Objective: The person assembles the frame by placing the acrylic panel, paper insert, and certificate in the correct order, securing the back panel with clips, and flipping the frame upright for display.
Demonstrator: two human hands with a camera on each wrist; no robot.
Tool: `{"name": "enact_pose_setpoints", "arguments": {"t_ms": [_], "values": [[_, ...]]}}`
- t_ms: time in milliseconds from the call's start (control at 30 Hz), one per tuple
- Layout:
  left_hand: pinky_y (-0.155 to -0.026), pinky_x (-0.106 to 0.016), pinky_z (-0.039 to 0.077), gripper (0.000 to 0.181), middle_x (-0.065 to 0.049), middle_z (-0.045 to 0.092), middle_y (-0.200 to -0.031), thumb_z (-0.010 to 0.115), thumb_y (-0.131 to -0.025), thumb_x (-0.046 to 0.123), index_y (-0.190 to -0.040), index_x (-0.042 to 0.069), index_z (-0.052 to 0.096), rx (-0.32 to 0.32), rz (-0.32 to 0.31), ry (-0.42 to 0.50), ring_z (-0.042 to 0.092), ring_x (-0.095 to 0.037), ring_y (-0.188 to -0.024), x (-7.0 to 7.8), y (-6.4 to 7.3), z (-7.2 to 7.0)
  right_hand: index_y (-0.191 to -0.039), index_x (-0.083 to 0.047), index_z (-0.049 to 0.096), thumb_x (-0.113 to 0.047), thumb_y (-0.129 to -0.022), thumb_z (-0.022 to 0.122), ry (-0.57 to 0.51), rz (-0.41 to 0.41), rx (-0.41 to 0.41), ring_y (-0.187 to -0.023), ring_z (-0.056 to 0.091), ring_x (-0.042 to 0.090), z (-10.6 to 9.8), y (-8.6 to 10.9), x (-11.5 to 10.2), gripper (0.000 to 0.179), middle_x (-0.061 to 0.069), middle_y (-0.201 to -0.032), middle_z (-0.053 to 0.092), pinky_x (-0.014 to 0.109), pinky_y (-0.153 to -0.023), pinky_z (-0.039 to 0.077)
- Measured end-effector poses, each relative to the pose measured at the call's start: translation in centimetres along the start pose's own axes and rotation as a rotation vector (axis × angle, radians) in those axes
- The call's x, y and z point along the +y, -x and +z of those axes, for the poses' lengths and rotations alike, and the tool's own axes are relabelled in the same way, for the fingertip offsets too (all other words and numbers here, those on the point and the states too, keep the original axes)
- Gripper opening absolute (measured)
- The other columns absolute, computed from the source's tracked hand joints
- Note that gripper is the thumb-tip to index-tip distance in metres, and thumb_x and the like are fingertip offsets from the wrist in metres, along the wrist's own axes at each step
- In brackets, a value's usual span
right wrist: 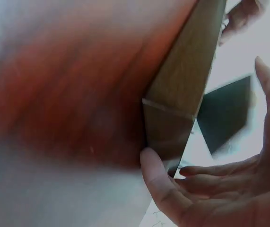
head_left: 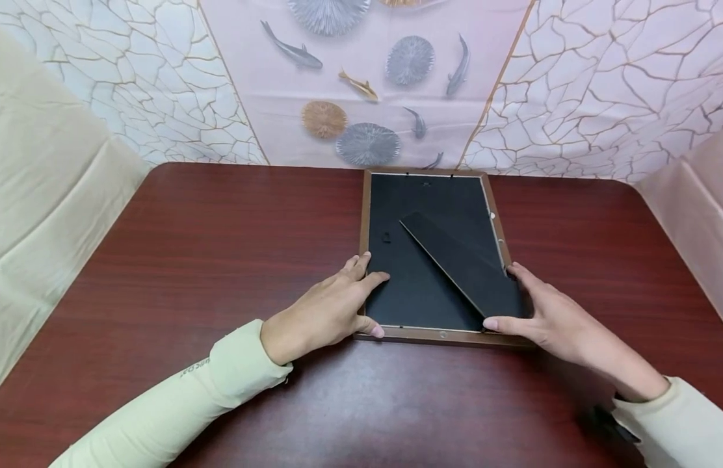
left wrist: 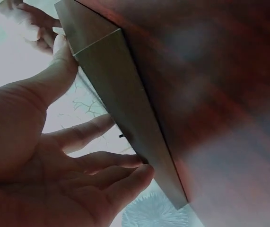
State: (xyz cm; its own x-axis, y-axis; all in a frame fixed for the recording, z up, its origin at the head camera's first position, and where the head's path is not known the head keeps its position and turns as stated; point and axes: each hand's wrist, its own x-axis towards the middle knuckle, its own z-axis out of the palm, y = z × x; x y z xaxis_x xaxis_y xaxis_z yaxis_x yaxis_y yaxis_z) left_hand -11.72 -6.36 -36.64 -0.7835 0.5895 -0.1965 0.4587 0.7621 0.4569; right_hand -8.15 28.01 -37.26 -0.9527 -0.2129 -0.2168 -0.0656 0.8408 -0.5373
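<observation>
A picture frame (head_left: 443, 336) lies face down on the table, its black backing board (head_left: 396, 195) up and its brown rim showing. From the board a black easel stand (head_left: 463, 263) slants toward the near right corner; its free end stands up off the backing in the right wrist view. My left hand (head_left: 326, 309) rests on the frame's left edge, thumb at the near left corner and fingers spread. At the near right corner, my right hand (head_left: 557, 318) touches the right edge with its fingers, and its thumb overlaps the stand's free end in the head view.
The dark red wooden table (head_left: 221, 260) extends on both sides of the frame. Behind it hangs a patterned cloth (head_left: 367, 84) with fish and round motifs, and pale cloth (head_left: 39, 195) hangs at the left side.
</observation>
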Motion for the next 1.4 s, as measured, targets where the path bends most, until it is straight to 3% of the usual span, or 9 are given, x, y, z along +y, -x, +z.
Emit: {"name": "enact_pose_setpoints", "arguments": {"t_ms": [267,367,567,633,767,867,967,1200,1400], "values": [[-0.126,-0.055,0.033,0.096,-0.017,0.017,-0.175,0.087,-0.082,0.045,-0.161,0.015,0.041,-0.032,0.017,0.049,0.018,-0.032,-0.163,-0.9,0.0,-0.3,-0.164,0.006,0.019,-0.039,-0.096,0.076,-0.025,-0.026,-0.032,-0.115,0.073,0.039,-0.8,-0.6,0.6,0.1,0.033,-0.17,0.018,0.064,-0.104,0.045],[-0.126,-0.055,0.032,0.098,-0.016,0.017,-0.175,0.09,-0.081,0.042,-0.161,0.015,0.041,-0.035,0.025,0.081,0.018,-0.03,-0.163,-1.2,0.0,-0.4,-0.163,0.005,0.024,-0.039,-0.097,0.076,-0.017,-0.03,-0.02,-0.111,0.075,0.034,-0.8,-0.5,0.7,0.095,0.028,-0.172,0.016,0.052,-0.103,0.049],[-0.127,-0.05,0.032,0.098,-0.017,0.018,-0.175,0.092,-0.079,0.039,-0.159,0.012,0.043,-0.017,0.044,0.114,0.02,-0.029,-0.162,-1.4,0.0,-0.3,-0.161,0.005,0.032,-0.037,-0.097,0.076,-0.024,-0.042,0.021,-0.139,0.053,0.049,-0.6,-0.5,1.0,0.088,0.027,-0.172,0.02,0.06,-0.105,0.042],[-0.126,-0.051,0.033,0.098,-0.016,0.017,-0.175,0.092,-0.078,0.038,-0.159,0.013,0.043,-0.019,0.036,0.119,0.02,-0.029,-0.162,-1.3,0.0,-0.3,-0.16,0.006,0.034,-0.037,-0.096,0.077,-0.026,-0.044,0.029,-0.138,0.054,0.048,-0.5,-0.6,1.1,0.088,0.026,-0.172,0.021,0.048,-0.107,0.043],[-0.126,-0.053,0.033,0.098,-0.016,0.018,-0.175,0.093,-0.077,0.037,-0.16,0.017,0.043,-0.024,0.021,0.112,0.021,-0.029,-0.162,-1.3,-0.2,-0.3,-0.157,0.009,0.037,-0.038,-0.093,0.079,0.016,-0.071,0.053,-0.14,0.052,0.05,-0.2,-0.7,1.1,0.09,0.028,-0.171,0.022,0.047,-0.11,0.043],[-0.126,-0.054,0.033,0.098,-0.016,0.02,-0.175,0.094,-0.077,0.037,-0.16,0.018,0.043,-0.025,0.016,0.101,0.023,-0.03,-0.162,-1.2,-0.3,-0.3,-0.154,0.013,0.039,-0.04,-0.091,0.081,0.068,-0.104,0.081,-0.145,0.041,0.056,0.1,-0.9,0.9,0.092,0.033,-0.168,0.025,0.065,-0.11,0.038],[-0.126,-0.054,0.033,0.099,-0.014,0.019,-0.175,0.093,-0.077,0.038,-0.16,0.02,0.042,-0.03,0.007,0.086,0.022,-0.028,-0.162,-1.0,-0.4,-0.4,-0.152,0.015,0.041,-0.041,-0.091,0.081,0.119,-0.13,0.102,-0.145,0.038,0.059,0.2,-0.9,0.8,0.092,0.035,-0.166,0.027,0.07,-0.109,0.037],[-0.126,-0.055,0.032,0.099,-0.017,0.02,-0.175,0.091,-0.079,0.039,-0.162,0.019,0.039,-0.047,0.007,0.054,0.021,-0.03,-0.163,-0.7,-0.5,-0.5,-0.152,0.007,0.049,-0.056,-0.095,0.071,0.399,-0.17,0.118,-0.136,0.052,0.052,-0.1,-0.7,0.4,0.088,0.028,-0.165,0.036,0.061,-0.078,0.057],[-0.127,-0.052,0.032,0.1,-0.018,0.021,-0.174,0.09,-0.08,0.04,-0.162,0.016,0.039,-0.054,0.009,0.022,0.022,-0.031,-0.162,-0.7,-0.5,-0.5,-0.154,0.003,0.047,-0.064,-0.094,0.067,0.496,-0.172,0.074,-0.131,0.057,0.049,-0.4,-0.9,0.2,0.092,0.026,-0.164,0.038,0.055,-0.065,0.058]]}}
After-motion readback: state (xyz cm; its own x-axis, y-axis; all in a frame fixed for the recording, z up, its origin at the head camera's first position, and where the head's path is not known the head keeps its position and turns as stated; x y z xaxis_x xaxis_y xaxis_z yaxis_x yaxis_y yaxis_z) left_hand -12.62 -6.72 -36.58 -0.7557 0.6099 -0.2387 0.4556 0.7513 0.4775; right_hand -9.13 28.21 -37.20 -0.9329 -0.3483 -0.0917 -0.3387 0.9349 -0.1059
